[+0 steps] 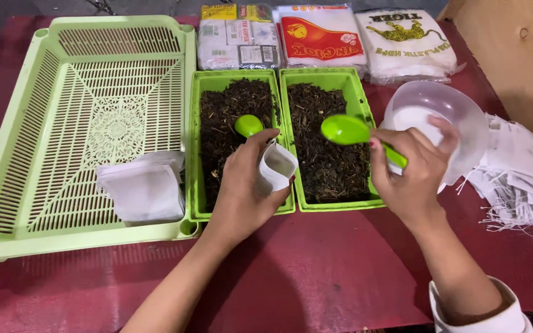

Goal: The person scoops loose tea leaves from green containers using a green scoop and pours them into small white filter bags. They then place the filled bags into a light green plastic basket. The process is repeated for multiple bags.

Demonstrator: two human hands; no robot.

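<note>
My left hand (242, 185) holds a small white filter bag (277, 168) with its mouth spread, above the rim between two green trays. My right hand (411, 169) grips a green plastic spoon (347, 131) by its handle; the bowl of the spoon hovers over the right tray (359, 92) of dark loose tea leaves (325, 154). A second green spoon (248, 125) lies in the left tray (195, 142) of tea, just above my left thumb.
A large pale-green slatted basket (94, 86) at left holds a stack of filled white bags (143, 188). A clear plastic bowl (439, 105) stands right of the trays, with a pile of empty stringed bags (519, 179) beyond. Packets (322, 37) line the back of the red table (316, 271).
</note>
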